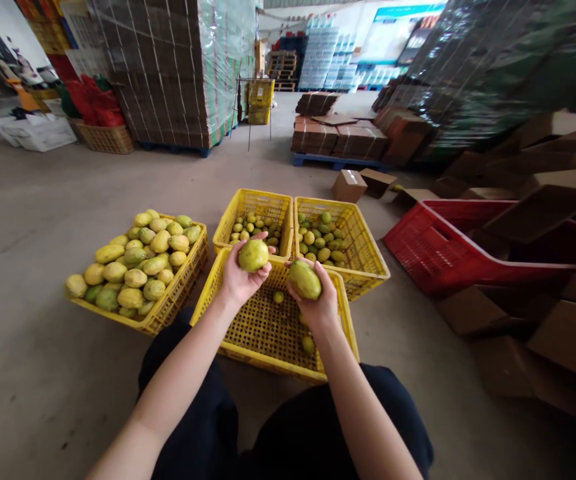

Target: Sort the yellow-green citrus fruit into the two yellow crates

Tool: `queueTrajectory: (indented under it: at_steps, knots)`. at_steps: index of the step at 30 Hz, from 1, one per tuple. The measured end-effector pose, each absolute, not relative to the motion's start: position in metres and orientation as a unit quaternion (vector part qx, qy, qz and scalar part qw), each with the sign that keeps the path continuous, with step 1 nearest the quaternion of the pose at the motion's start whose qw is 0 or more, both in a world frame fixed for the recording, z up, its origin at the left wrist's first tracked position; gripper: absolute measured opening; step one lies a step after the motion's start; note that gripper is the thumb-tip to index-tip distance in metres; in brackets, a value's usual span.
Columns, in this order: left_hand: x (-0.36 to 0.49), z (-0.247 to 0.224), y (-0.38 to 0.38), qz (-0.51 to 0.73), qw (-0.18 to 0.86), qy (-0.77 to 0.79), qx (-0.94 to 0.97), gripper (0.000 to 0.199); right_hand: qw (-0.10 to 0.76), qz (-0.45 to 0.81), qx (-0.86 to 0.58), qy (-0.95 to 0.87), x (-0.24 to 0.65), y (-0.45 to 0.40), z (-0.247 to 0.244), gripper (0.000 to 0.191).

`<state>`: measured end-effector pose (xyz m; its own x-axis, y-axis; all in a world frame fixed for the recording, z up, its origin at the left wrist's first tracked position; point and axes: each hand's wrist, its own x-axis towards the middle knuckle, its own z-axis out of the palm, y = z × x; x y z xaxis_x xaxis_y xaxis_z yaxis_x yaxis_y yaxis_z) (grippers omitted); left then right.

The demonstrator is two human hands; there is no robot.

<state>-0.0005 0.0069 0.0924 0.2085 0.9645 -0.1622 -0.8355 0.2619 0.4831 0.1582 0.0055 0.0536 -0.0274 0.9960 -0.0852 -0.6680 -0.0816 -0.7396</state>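
Note:
My left hand (235, 280) cradles a rounded yellow-green fruit (254, 255) in its palm, fingers curled around it. In my right hand (322, 308) is a greener, more oval fruit (305, 280). I cannot tell their exact kind. Both hands are raised over the near yellow crate (253, 357). On its perforated floor lie a few small fruits, among them a small green fruit (279, 297) and another small fruit (308, 345); my right hand hides part of that side. Larger yellow and green fruits (135, 270) are heaped above the rim of the left yellow crate (181, 293).
Behind the near crate, a back-left yellow crate (228, 217) and a back-right yellow crate (368, 263) hold smaller fruits. A red crate (418, 260) and cardboard boxes (513, 367) crowd the right. Flattened cartons on a blue pallet (338, 162) and wrapped stacks (168, 73) stand farther off.

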Motion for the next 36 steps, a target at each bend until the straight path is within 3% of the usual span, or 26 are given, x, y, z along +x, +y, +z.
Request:
queueTrajectory:
  at_steps: [4,11,28,36]
  knots:
    - [0.013,0.083,0.008,0.601,0.786,0.141,-0.007,0.044,0.611,0.736,-0.239,-0.168,0.159,0.008,0.055,0.026]
    - [0.034,0.079,0.013,0.641,0.752,0.125,-0.085,0.031,0.644,0.729,-0.232,0.007,0.153,0.009,0.056,0.025]
    - [0.042,0.068,0.021,0.661,0.729,0.131,-0.12,0.022,0.648,0.735,-0.19,0.06,0.152,0.013,0.056,0.021]
    - [0.039,0.073,0.022,0.651,0.737,0.135,-0.125,0.023,0.619,0.743,-0.244,0.066,0.147,0.013,0.05,0.015]
